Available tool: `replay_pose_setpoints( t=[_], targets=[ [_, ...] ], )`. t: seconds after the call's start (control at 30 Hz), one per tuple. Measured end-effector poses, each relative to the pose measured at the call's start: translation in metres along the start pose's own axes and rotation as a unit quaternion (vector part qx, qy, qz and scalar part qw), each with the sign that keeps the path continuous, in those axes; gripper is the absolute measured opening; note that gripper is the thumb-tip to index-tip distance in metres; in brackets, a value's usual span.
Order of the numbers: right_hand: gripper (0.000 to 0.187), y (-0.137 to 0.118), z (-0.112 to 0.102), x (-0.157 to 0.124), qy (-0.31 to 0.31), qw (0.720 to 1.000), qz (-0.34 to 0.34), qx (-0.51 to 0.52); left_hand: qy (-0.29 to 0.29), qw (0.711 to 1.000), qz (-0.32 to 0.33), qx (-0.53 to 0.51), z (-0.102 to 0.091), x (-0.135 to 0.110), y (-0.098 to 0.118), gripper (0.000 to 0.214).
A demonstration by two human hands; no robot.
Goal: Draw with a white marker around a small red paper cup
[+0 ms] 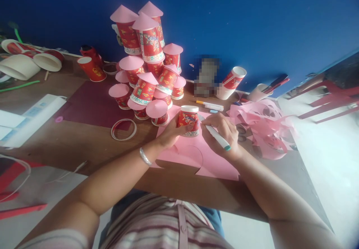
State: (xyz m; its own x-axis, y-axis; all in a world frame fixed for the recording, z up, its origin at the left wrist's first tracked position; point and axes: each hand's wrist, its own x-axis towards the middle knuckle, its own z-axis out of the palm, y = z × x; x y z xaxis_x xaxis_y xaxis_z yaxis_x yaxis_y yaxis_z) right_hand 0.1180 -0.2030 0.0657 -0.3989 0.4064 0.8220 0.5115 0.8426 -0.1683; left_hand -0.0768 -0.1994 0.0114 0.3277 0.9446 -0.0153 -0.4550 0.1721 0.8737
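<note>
My left hand (pixel 170 132) is closed round a red paper cup (pixel 188 120) with a white rim and a green-patterned white band at the bottom. In my right hand (pixel 223 127) is a white marker (pixel 217 137) with a green end, its other end close to the cup's right side. Whether the tip touches anything cannot be made out. Under both hands lies pink paper (pixel 185 150) with cut edges and a curved outline. Just left stands a stack of red paper cups (pixel 143 88) topped with pink paper cones (pixel 144 21).
Pink paper scraps (pixel 263 125) lie at the right, partly over scissors (pixel 241 134). Behind my hands are markers (pixel 214 106) and a tilted red cup (pixel 235 79). A pen cup (pixel 259 93) stands back right. Left are a white ring (pixel 123 130) and a dark red sheet (pixel 89 105).
</note>
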Motion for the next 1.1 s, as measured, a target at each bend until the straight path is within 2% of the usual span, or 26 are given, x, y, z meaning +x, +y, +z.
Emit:
replay_pose_setpoints(
  t=[0.33, 0.53, 0.73, 0.97, 1.1],
  targets=[
    [0.018, -0.0001, -0.0015, 0.005, 0.007, 1.0, 0.005, 0.006, -0.025, 0.999, 0.003, -0.046, 0.0046, 0.002, 0.0024, 0.055],
    [0.016, -0.0019, -0.0039, 0.0052, -0.009, 0.999, 0.045, 0.013, -0.032, 0.998, -0.007, -0.05, 0.0019, 0.0022, 0.0006, 0.052],
    [0.015, -0.006, -0.0044, 0.0052, -0.023, 0.998, 0.056, 0.017, -0.003, 0.998, -0.011, -0.056, 0.0039, 0.0016, 0.0039, 0.052],
    [0.016, -0.0087, -0.0065, 0.0068, -0.04, 0.998, 0.043, 0.02, 0.006, 0.998, -0.013, -0.062, 0.0067, 0.0023, 0.0089, 0.056],
    [0.014, -0.0086, -0.0064, 0.0057, -0.029, 0.999, 0.041, 0.021, 0.006, 0.998, -0.012, -0.058, 0.006, 0.0017, 0.0083, 0.056]
  ],
)
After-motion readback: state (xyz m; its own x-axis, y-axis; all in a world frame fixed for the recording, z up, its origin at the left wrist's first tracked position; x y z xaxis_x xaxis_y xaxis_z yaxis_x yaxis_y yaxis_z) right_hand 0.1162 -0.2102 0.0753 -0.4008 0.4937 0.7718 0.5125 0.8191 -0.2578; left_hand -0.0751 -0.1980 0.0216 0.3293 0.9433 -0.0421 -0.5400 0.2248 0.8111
